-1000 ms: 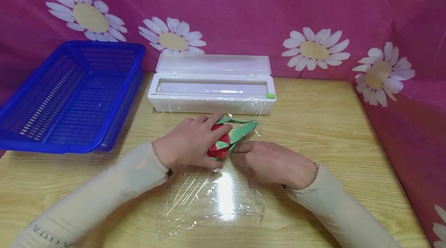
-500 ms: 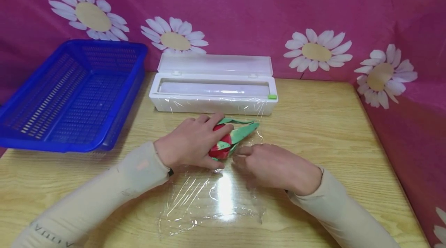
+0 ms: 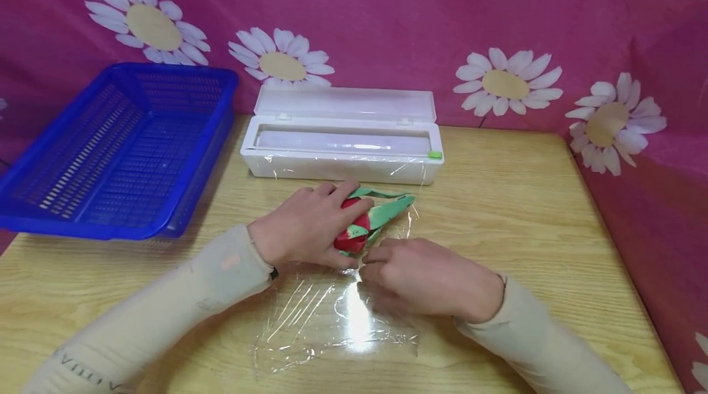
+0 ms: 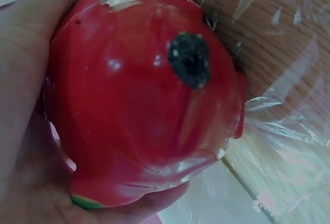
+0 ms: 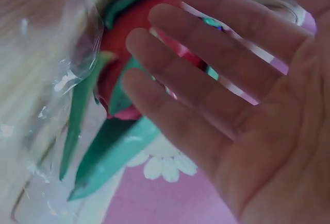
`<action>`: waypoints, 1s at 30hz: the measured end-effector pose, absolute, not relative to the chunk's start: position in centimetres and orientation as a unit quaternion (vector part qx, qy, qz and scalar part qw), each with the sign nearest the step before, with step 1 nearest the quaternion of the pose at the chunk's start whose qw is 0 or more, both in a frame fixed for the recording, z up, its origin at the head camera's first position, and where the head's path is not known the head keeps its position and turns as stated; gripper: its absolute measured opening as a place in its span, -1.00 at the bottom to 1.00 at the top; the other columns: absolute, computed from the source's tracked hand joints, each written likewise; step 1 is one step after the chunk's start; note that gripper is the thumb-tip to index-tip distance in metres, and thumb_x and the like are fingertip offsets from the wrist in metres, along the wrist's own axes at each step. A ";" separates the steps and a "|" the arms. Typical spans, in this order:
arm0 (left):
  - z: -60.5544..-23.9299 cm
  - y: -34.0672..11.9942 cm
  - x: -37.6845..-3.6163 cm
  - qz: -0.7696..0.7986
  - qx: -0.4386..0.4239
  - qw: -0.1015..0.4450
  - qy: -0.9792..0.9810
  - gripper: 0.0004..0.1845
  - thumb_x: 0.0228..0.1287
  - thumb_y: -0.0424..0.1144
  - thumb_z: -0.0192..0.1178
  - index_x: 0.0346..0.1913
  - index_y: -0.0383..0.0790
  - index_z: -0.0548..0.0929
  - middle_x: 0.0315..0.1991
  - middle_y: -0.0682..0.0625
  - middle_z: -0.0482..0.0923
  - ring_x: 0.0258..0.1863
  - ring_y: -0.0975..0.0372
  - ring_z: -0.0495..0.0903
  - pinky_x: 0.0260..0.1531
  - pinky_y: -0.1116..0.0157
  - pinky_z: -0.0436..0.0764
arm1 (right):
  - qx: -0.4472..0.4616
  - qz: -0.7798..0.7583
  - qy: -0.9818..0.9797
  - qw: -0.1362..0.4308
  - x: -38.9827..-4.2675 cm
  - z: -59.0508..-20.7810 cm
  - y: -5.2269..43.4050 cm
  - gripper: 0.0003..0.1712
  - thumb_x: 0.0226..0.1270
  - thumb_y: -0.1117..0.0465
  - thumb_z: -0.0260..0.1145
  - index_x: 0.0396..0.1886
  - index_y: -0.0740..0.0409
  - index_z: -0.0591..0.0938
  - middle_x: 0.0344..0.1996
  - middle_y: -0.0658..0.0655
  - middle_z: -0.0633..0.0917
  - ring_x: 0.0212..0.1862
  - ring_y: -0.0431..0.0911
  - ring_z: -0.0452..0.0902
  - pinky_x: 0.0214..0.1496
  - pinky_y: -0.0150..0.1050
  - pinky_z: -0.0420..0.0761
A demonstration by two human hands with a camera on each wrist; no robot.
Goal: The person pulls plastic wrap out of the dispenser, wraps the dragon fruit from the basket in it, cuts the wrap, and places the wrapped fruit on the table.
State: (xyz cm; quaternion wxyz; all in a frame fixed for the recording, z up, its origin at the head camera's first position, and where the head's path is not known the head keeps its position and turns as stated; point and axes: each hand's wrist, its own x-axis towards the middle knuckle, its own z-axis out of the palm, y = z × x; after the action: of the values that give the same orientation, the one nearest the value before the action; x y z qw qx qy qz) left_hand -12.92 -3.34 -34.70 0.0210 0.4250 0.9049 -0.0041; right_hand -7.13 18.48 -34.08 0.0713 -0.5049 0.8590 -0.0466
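Head view: my left hand (image 3: 301,228) cups the red, green-leaved toy dragon fruit (image 3: 359,222) on the clear cling film sheet (image 3: 332,320); my right hand (image 3: 426,274), fingers loosely open, touches the film. Light, smooth, probably slippery; grip its round body.

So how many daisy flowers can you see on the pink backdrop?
5 whole: upper left, behind the dispenser, right of centre, far right, and right wrist view. Partial ones may sit at edges.
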 end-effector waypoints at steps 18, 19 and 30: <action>-34.1 -3.8 -13.3 0.004 0.449 0.074 0.891 0.05 -0.02 0.45 0.43 0.52 0.09 0.36 0.48 -0.10 0.30 0.28 -0.04 0.53 0.08 0.00 0.71 | -0.452 0.036 0.883 0.125 -6.5 -35.9 17.1 -0.70 0.19 0.24 0.51 -0.06 0.01 0.73 -0.18 0.00 0.71 -0.15 -0.07 0.68 -0.10 -0.14 0.75; -34.0 -3.8 -13.3 0.005 0.448 0.078 0.891 0.06 -0.04 0.45 0.44 0.52 0.09 0.35 0.50 -0.10 0.28 0.30 -0.04 0.52 0.11 -0.01 0.71 | -0.448 0.036 0.885 0.123 -6.4 -35.9 17.0 -0.71 0.22 0.23 0.50 -0.05 0.01 0.73 -0.16 0.01 0.71 -0.14 -0.07 0.68 -0.11 -0.13 0.75; -33.8 -3.9 -13.4 0.012 0.448 0.090 0.889 0.11 -0.01 0.49 0.40 0.57 0.08 0.29 0.61 -0.14 0.16 0.49 -0.11 0.38 0.25 -0.09 0.64 | -0.445 0.035 0.888 0.114 -6.4 -36.0 16.9 -0.72 0.32 0.14 0.45 0.01 0.00 0.73 -0.06 0.03 0.71 -0.05 -0.07 0.66 -0.06 -0.13 0.76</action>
State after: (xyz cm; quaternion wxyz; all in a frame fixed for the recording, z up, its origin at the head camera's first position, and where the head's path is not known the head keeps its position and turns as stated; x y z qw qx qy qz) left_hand -13.45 -3.86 -33.77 0.0902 0.4483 0.8892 0.0124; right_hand -6.40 16.95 -36.01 0.1137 -0.4451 0.8875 0.0346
